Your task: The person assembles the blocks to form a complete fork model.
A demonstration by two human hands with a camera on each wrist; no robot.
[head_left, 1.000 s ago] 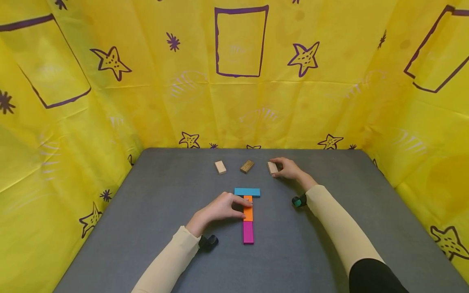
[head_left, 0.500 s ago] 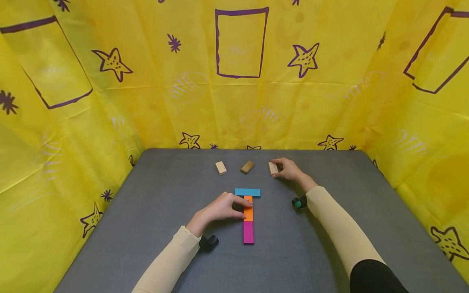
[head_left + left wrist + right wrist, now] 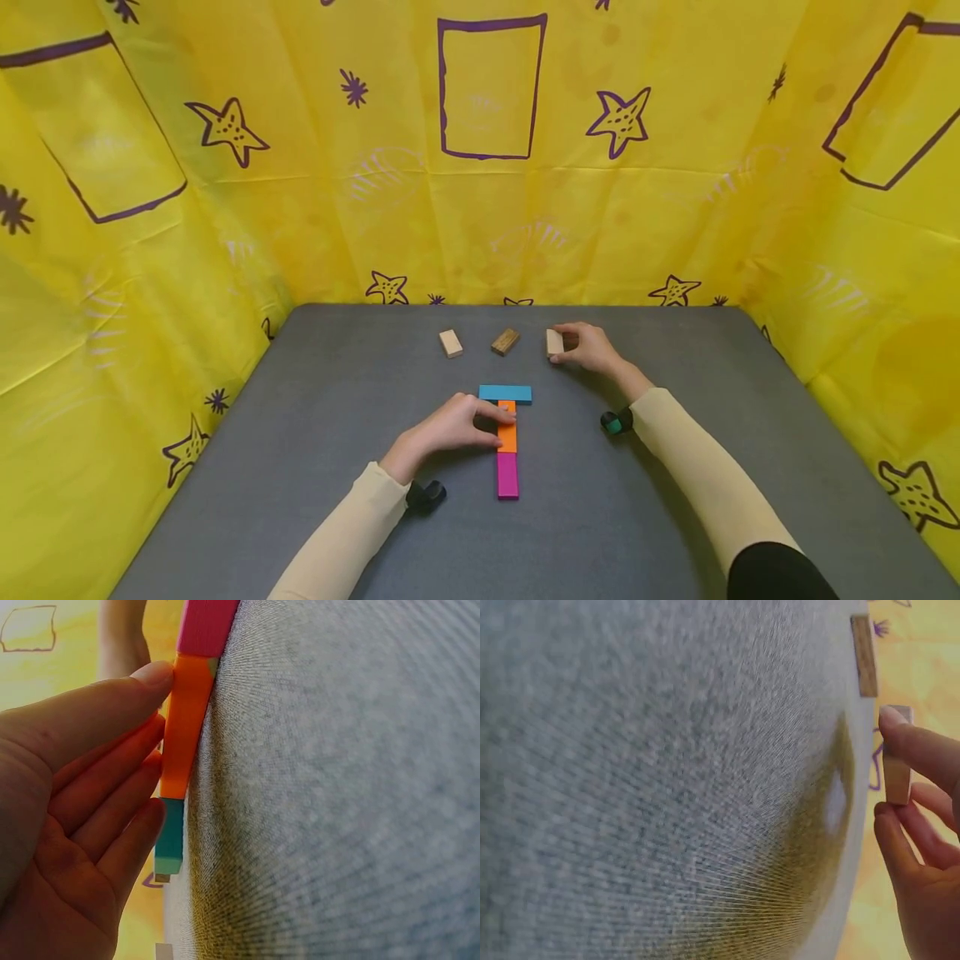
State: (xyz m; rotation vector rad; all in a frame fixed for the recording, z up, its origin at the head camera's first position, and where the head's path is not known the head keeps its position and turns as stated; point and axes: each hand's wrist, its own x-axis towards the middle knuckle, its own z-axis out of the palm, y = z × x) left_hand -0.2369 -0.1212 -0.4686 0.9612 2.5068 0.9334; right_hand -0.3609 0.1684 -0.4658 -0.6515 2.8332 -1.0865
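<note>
My right hand [image 3: 592, 348] pinches a pale wooden block [image 3: 897, 769] between thumb and fingers at the back of the table. In the right wrist view the block appears raised off the surface. My left hand [image 3: 450, 425] rests its fingertips on an orange block [image 3: 184, 727], its fingers fairly straight. A blue block [image 3: 506, 393] lies crosswise at the orange block's far end. Against its near end lies a magenta block [image 3: 507, 477], so the three form a T. Part of the orange block is hidden under the left fingers.
Another pale wooden block [image 3: 451, 343] and a brown wooden block [image 3: 506, 341] lie on the grey table [image 3: 360, 350], left of the right hand. A yellow cloth [image 3: 480, 225] with purple drawings hangs around the table's back and sides.
The pale block in my right hand has turned a little and shifted slightly left, with the hand moving along. My left hand and the coloured blocks have stayed in place.
</note>
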